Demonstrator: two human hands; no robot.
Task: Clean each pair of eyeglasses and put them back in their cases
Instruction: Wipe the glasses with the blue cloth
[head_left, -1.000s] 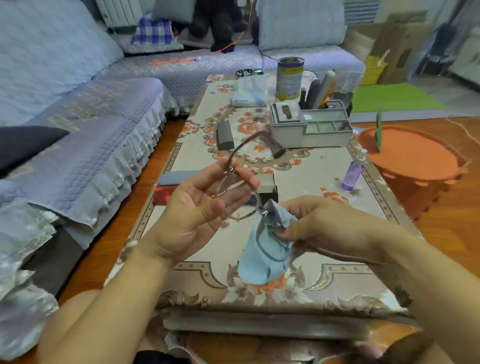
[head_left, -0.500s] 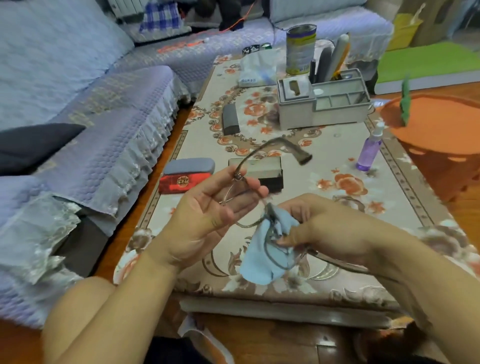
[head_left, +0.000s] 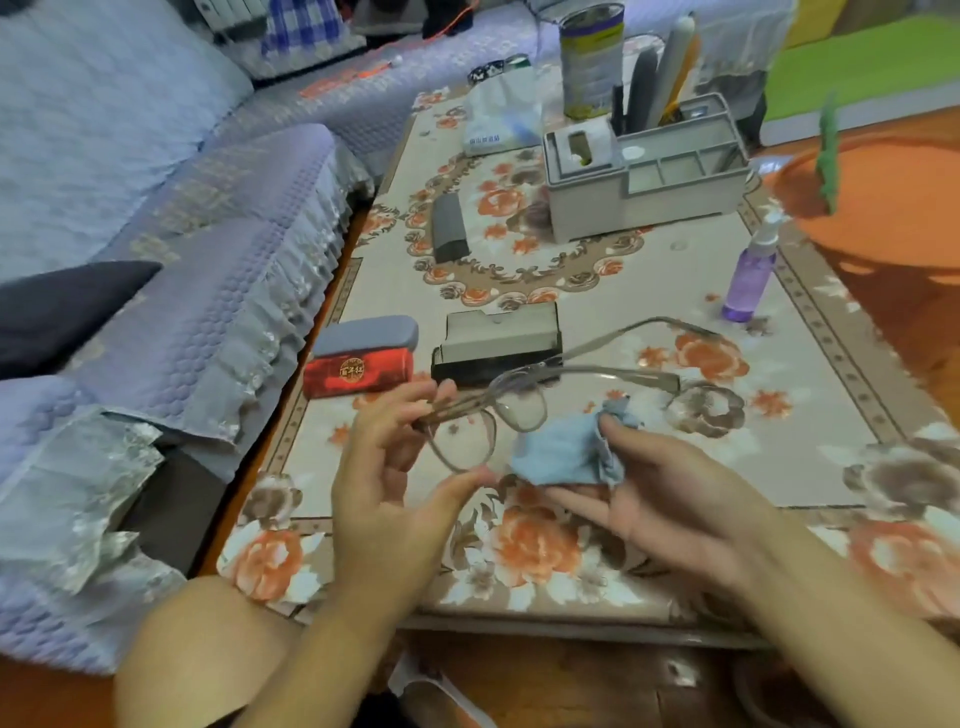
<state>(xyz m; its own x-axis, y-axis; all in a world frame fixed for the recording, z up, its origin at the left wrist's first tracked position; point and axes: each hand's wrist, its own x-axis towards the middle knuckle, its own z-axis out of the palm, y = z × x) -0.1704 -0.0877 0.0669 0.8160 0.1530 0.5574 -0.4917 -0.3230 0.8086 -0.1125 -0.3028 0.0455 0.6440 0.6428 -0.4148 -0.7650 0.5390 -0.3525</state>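
Over a floral coffee table (head_left: 649, 291), our left hand (head_left: 395, 478) pinches the eyeglasses (head_left: 498, 415) by one lens rim, temples pointing away to the right. Our right hand (head_left: 670, 499), just beside them, holds the blue cloth (head_left: 566, 457) (fingers apparently curled round it). An open black case (head_left: 498, 338) waits just beyond, sofa (head_left: 156, 208) alongside.

Your left hand (head_left: 387, 483) is pinching the eyeglasses (head_left: 511, 410) by one lens rim, temples spread open toward the black case (head_left: 498, 345). Your right hand (head_left: 670, 499) is holding the blue cloth (head_left: 566, 454) just beside the other lens, above the floral table (head_left: 649, 291).
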